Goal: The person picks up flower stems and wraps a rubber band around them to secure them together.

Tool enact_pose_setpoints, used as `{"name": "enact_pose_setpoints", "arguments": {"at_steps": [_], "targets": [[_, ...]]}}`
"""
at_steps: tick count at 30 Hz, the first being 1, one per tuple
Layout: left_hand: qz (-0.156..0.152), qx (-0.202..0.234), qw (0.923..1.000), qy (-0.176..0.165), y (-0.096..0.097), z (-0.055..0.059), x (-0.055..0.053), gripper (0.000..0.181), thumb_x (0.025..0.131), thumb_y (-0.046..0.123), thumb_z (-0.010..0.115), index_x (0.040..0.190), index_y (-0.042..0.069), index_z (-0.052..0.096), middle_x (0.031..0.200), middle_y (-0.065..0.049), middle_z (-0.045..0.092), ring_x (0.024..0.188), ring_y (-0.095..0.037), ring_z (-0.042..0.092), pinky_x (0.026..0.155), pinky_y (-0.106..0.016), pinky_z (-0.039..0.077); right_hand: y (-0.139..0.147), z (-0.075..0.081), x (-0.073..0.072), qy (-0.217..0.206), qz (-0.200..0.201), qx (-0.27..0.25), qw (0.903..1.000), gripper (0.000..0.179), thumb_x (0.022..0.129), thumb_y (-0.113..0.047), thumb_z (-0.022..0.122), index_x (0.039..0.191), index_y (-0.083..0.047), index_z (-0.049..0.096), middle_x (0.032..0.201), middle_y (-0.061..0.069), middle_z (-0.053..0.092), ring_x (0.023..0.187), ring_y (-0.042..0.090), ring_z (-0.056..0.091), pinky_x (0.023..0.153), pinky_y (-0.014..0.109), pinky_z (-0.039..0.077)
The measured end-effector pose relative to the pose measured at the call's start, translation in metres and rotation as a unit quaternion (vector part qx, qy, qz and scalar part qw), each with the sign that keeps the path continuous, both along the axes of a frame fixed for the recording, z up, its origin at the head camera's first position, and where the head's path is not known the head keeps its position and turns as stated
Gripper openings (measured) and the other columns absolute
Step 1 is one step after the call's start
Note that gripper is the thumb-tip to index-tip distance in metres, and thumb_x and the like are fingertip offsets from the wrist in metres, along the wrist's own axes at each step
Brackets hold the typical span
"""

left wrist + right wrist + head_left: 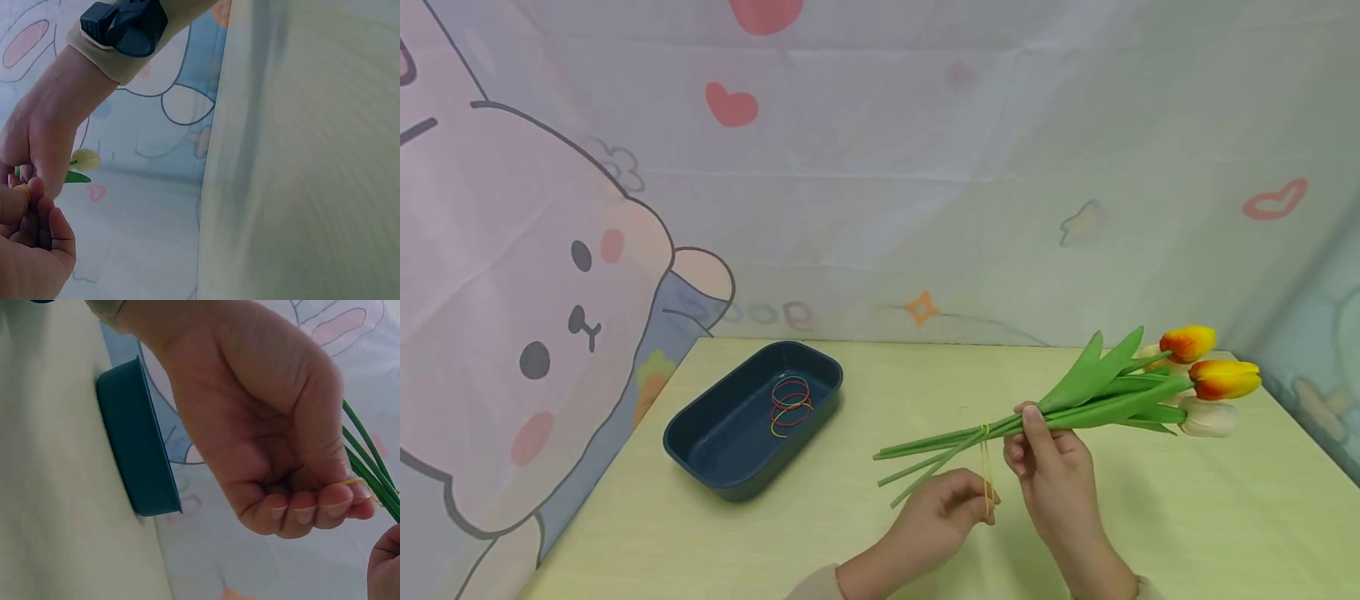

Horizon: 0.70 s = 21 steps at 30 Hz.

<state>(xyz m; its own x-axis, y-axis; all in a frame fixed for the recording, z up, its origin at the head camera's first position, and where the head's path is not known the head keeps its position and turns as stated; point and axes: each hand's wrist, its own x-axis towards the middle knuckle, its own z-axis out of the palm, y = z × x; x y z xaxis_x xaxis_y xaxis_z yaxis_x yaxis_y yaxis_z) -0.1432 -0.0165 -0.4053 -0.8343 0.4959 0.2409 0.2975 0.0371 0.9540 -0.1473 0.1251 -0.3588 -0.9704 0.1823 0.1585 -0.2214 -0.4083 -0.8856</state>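
A bunch of tulips, red-and-yellow and white with green leaves, is held sideways above the table, blooms to the right. My right hand grips the stems just below the leaves, thumb on the near side. Around the stems, left of that hand, a yellow rubber band is looped and stretched downward. My left hand pinches its lower end between thumb and fingers, below the stems. In the right wrist view the left hand has its fingers curled in, the band at the fingertips, beside the green stems.
To the left on the pale table stands a dark blue rectangular bin. Several coloured rubber bands lie inside it. Behind the table hangs a cloth printed with a cartoon animal and hearts.
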Motion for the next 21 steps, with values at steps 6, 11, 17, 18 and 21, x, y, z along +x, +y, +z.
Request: {"name": "enact_pose_setpoints", "arguments": {"at_steps": [6,11,17,18,21], "targets": [[-0.002,0.026,0.9963,0.081,0.007,0.001,0.007,0.01,0.09,0.006,0.05,0.085,0.004,0.059,0.075,-0.013,0.06,0.072,-0.003,0.052,0.066,-0.018,0.047,-0.001,-0.005,-0.005,-0.011,-0.051,0.023,0.9984,0.022,0.091,-0.026,0.052,0.078,-0.008,0.055,0.056,-0.002,0.046,0.053,0.009,0.042,0.055,0.018,0.038],[-0.002,0.03,0.9952,0.093,0.004,0.009,0.013,0.012,0.091,0.008,0.049,0.085,0.004,0.058,0.076,-0.012,0.059,0.075,-0.002,0.052,0.069,-0.02,0.047,0.001,-0.011,-0.008,0.007,-0.082,0.102,0.9914,0.025,0.09,-0.025,0.053,0.084,0.0,0.056,0.056,0.001,0.046,0.053,0.012,0.043,0.054,0.021,0.037],[0.024,0.011,0.9971,0.072,-0.009,0.024,0.019,0.016,0.091,0.017,0.052,0.086,0.004,0.059,0.077,-0.014,0.06,0.075,-0.004,0.052,0.072,-0.02,0.045,0.005,-0.015,-0.009,0.075,-0.083,0.205,0.9723,0.02,0.092,-0.015,0.05,0.09,0.004,0.058,0.058,0.002,0.046,0.052,0.013,0.043,0.05,0.023,0.038],[0.027,0.01,0.9967,0.076,-0.012,0.027,0.019,0.016,0.091,0.017,0.052,0.086,0.004,0.059,0.077,-0.014,0.06,0.075,-0.005,0.053,0.072,-0.021,0.045,0.005,-0.015,-0.009,0.088,-0.079,0.216,0.9692,0.018,0.092,-0.012,0.05,0.09,0.004,0.057,0.058,0.002,0.047,0.052,0.012,0.043,0.049,0.023,0.038],[0.032,0.011,0.9964,0.077,-0.018,0.034,0.018,0.014,0.09,0.015,0.054,0.087,0.003,0.06,0.076,-0.015,0.059,0.074,-0.006,0.054,0.073,-0.021,0.046,0.007,-0.014,-0.009,0.116,-0.07,0.242,0.9609,0.015,0.092,-0.007,0.049,0.088,0.003,0.058,0.059,0.001,0.047,0.051,0.011,0.043,0.046,0.024,0.038]]}}
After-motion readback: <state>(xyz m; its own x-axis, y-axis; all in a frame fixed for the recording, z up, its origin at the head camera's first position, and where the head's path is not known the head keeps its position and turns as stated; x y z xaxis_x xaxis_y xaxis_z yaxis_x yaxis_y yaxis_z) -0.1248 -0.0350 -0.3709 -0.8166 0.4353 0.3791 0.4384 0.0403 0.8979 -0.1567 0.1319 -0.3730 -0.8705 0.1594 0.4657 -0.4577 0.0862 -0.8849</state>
